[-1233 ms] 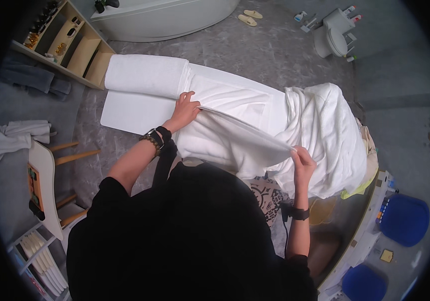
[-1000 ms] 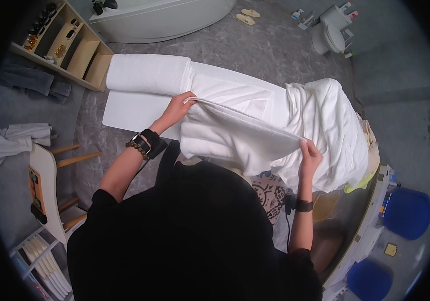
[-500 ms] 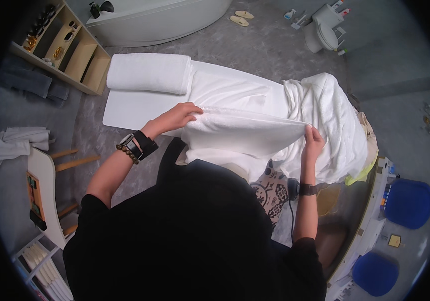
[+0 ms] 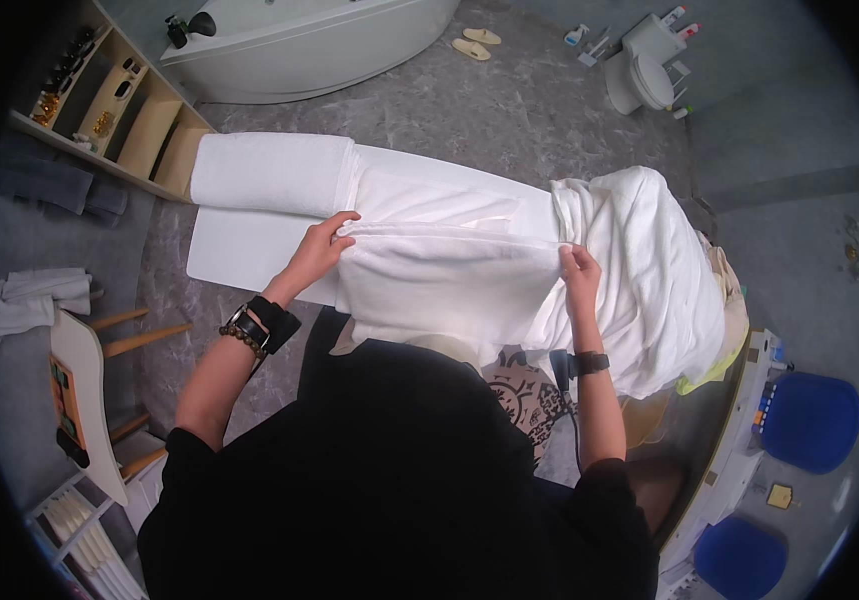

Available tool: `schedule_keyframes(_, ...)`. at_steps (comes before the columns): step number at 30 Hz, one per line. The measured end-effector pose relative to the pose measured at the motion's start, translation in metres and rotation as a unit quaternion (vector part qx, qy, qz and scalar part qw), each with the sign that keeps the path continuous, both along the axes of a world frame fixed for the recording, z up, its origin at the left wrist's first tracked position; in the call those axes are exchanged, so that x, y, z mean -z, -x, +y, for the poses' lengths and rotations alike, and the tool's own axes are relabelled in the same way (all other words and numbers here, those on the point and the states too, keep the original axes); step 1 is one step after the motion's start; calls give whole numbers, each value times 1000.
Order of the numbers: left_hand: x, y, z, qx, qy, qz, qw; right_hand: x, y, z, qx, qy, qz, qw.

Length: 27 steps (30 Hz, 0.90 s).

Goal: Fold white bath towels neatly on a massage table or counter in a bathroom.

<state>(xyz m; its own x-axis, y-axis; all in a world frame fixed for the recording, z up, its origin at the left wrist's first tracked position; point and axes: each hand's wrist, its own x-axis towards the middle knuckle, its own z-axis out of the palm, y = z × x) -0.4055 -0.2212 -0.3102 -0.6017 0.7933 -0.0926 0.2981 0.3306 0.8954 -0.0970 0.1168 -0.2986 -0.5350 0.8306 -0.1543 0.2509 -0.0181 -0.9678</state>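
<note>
Head view: over the last second the white towel (image 4: pixel 449 285) has been raised and drawn taut. Earlier its top edge sagged between the hands; now it runs in a nearly straight line from the left hand (image 4: pixel 317 250) to the right hand (image 4: pixel 579 275), and both hands have come up and farther apart. As a judgement, the cloth is being squared up for a fold, with the upper edge already aligned.

Left fingers (image 4: pixel 339 228) are pinched together on the towel's left corner; the right fingers are likewise clamped on its right corner.

The towel is thick, plain white terry, doubled along the held edge, and hangs in front of the person's chest, just above the white padded massage bed (image 4: pixel 269 175). To its right, touching it, lies a heap of crumpled white linen (image 4: pixel 649 260). Beyond the bed, well apart, stands a white bathtub (image 4: pixel 309 40).
</note>
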Motion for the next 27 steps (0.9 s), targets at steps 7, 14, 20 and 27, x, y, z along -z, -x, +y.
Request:
schedule_keyframes(7,28,4,31,-52,58,-3,997,86,34,59,-163,-34,-158,973)
schedule_keyframes(14,39,11,51,-63,111,-8,992,125,69,88,-340,-190,-273,880)
schedule_keyframes(20,46,4,59,-46,150,-20,987,166,92,118,-239,-218,-163,932)
schedule_keyframes(27,65,0,76,-66,201,-35,977,178,102,110,-149,-74,-275,947)
